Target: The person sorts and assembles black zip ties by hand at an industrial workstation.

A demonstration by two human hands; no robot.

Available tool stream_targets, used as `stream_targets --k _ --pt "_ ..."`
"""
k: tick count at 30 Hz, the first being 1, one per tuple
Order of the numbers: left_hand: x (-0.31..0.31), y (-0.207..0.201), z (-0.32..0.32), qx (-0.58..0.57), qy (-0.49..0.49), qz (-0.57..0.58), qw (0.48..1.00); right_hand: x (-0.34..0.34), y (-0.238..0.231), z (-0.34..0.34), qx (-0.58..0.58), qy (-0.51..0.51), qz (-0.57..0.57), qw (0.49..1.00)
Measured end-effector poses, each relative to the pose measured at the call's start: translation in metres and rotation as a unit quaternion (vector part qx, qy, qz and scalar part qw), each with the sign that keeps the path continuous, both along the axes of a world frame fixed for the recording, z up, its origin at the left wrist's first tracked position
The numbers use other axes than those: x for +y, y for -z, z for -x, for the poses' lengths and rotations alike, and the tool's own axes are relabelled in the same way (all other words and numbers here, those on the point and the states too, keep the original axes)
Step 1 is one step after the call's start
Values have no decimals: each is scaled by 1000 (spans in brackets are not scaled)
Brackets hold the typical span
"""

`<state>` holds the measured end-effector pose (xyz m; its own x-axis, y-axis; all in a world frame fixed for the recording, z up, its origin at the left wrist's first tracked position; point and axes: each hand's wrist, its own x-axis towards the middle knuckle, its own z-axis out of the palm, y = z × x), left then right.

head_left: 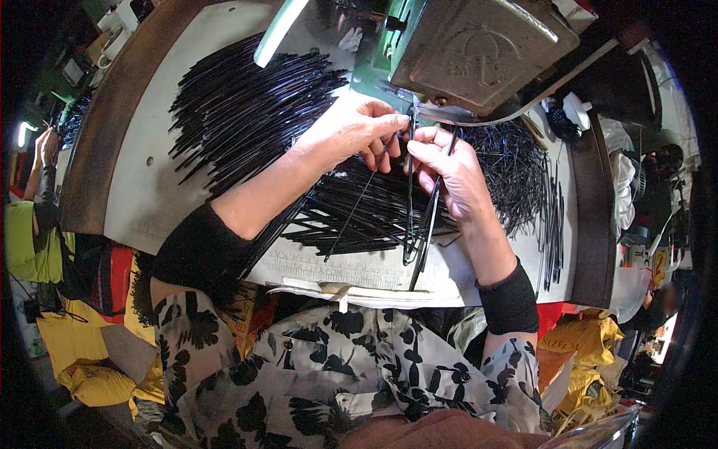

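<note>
Rods [410, 202], thin and black, held mid-table, just below and partly beneath the metal machine [486, 56]. White table [142, 127], ruler-like marks near front. Crowded workroom: yellow bags [97, 382] at lower left, more at lower right; co-worker's arm [35, 172] at far left.

Counts: one machine, one lamp [280, 30], two hands, three main piles: left pile [239, 105] neatly aligned, middle pile [351, 209] under the hands, right pile [516, 176] tangled. About three rods at the hands; piled ones too many to count.

Left hand [351, 135]: thumb and forefinger pinching a rod near upper end, other fingers curled. Right hand [452, 172]: pinching rods between thumb and fingers; exact number unclear.

Edges: brown rim [97, 135] at left, another at right, white strip [359, 295] along front. Room to move: white surface showing between left pile and rim, also front centre.
</note>
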<state>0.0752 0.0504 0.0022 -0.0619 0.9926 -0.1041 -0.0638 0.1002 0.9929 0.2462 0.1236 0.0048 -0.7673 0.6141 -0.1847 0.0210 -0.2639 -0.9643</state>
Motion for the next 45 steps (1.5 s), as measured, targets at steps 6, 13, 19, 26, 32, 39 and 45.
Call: stream_targets --k 6,13,19,26,32,39,45 --pt "1 -7 -3 73 16 -4 997 2 1 -2 -13 -5 -17 1000" --pt "2 -10 -5 107 9 -8 994 5 2 -1 -12 -15 -18 1000" --pt "2 -5 -4 97 0 -5 995 4 3 2 -7 -18 9 1000" --pt "-1 -4 -7 32 -19 -1 999 -2 1 1 -5 1 67 998" --pt "-4 -17 -13 156 -26 14 987 -8 4 -2 1 1 96 995" --pt "2 -13 -13 338 0 -24 941 0 -12 -37 -37 32 99 994" --pt "-8 4 -19 514 -4 -245 822 18 -46 -110 -235 138 -128 954"
